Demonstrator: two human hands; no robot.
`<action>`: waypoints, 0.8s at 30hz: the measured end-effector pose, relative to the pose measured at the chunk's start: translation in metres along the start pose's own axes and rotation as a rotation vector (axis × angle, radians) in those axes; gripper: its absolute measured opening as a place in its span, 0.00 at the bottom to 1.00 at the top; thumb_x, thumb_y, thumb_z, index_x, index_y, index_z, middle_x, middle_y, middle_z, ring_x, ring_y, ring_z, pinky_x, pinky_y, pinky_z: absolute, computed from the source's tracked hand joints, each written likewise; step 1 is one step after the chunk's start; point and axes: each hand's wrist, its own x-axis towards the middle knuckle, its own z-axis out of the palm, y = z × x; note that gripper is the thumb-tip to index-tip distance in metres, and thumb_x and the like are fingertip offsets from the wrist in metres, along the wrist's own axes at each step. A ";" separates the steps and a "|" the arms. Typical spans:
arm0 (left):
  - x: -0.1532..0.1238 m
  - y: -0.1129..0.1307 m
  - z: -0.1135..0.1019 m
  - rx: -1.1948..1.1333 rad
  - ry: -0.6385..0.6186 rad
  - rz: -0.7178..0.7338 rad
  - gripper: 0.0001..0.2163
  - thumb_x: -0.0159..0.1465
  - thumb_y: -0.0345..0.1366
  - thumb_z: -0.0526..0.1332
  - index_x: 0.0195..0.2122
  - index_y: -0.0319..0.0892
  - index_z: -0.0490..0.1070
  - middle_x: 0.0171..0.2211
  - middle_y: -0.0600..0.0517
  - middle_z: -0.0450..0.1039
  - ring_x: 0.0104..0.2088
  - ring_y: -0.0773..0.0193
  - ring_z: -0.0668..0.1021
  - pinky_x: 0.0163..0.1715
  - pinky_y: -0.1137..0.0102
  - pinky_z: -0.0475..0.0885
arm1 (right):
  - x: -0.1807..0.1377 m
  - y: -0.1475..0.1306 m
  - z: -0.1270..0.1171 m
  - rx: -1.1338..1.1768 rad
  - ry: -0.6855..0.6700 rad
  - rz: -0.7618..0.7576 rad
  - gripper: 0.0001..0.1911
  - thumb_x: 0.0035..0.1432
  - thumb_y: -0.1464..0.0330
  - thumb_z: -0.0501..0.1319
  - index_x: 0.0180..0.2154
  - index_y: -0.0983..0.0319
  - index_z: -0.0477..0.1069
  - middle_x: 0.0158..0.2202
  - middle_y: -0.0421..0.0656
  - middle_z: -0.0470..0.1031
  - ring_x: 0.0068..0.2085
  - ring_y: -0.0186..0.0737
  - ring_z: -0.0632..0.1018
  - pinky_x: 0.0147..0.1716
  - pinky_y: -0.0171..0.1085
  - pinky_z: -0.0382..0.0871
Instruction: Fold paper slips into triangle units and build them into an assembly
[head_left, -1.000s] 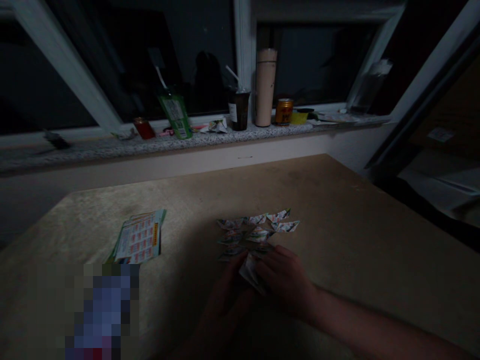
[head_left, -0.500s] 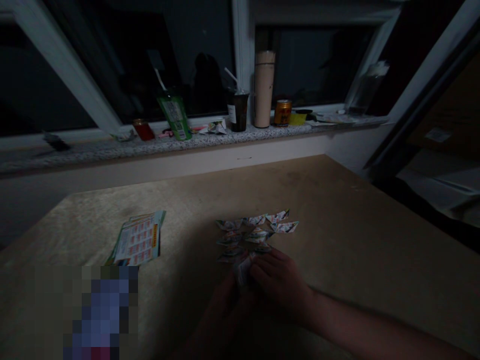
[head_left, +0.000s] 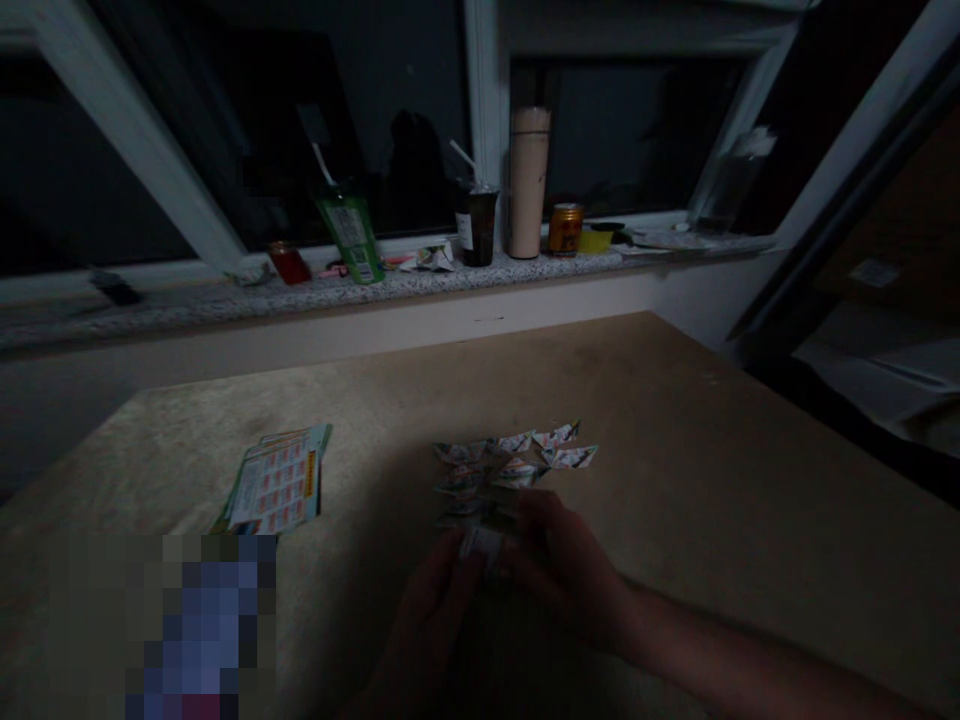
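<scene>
Low in the middle of the head view, a small folded piece of printed paper (head_left: pixel 480 543) is between my hands, dim and partly covered by fingers. My left hand (head_left: pixel 439 600) is closed on its left side, thumb on top. On its right edge, my right hand (head_left: pixel 566 555) has bent fingers and thumb against the paper; the fingertips are in shadow. Just beyond my hands, several small folded paper boats (head_left: pixel 519 472) stand in short rows on the table. My right hand partly hides the nearest ones.
A stack of printed sheets (head_left: pixel 274 480) lies on the wooden table (head_left: pixel 720 470) to the left, beside a blurred-out patch (head_left: pixel 202 620). Along the granite windowsill (head_left: pixel 255 305) stand a green cup (head_left: pixel 352 235), a dark drink cup (head_left: pixel 477 230), a beige flask (head_left: pixel 529 185) and a gold can (head_left: pixel 565 230).
My right hand has shifted slightly, its fingers lifting and spreading from the paper's top. The paper has tilted flatter, and my left thumb now lies over it. The paper boats have stayed put.
</scene>
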 end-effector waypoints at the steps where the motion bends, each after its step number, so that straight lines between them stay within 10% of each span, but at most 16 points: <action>1: 0.001 0.002 0.000 -0.013 -0.049 0.026 0.13 0.60 0.44 0.59 0.40 0.41 0.74 0.39 0.50 0.78 0.42 0.52 0.77 0.44 0.66 0.70 | 0.000 0.001 0.001 0.088 -0.035 0.053 0.08 0.60 0.68 0.55 0.42 0.61 0.61 0.26 0.37 0.66 0.25 0.33 0.66 0.22 0.31 0.58; 13: 0.009 0.007 -0.003 -0.018 -0.091 -0.003 0.14 0.62 0.45 0.58 0.37 0.41 0.78 0.32 0.53 0.80 0.36 0.55 0.78 0.37 0.69 0.70 | 0.010 0.006 -0.002 0.284 -0.095 0.006 0.08 0.60 0.71 0.53 0.35 0.62 0.71 0.30 0.41 0.72 0.32 0.36 0.72 0.32 0.34 0.65; 24: 0.009 -0.005 -0.007 -0.064 0.163 -0.160 0.16 0.54 0.49 0.63 0.34 0.41 0.77 0.38 0.48 0.78 0.43 0.50 0.76 0.43 0.64 0.70 | 0.007 0.006 -0.009 0.196 -0.250 -0.163 0.18 0.51 0.79 0.58 0.43 0.60 0.76 0.38 0.45 0.71 0.38 0.37 0.74 0.35 0.34 0.68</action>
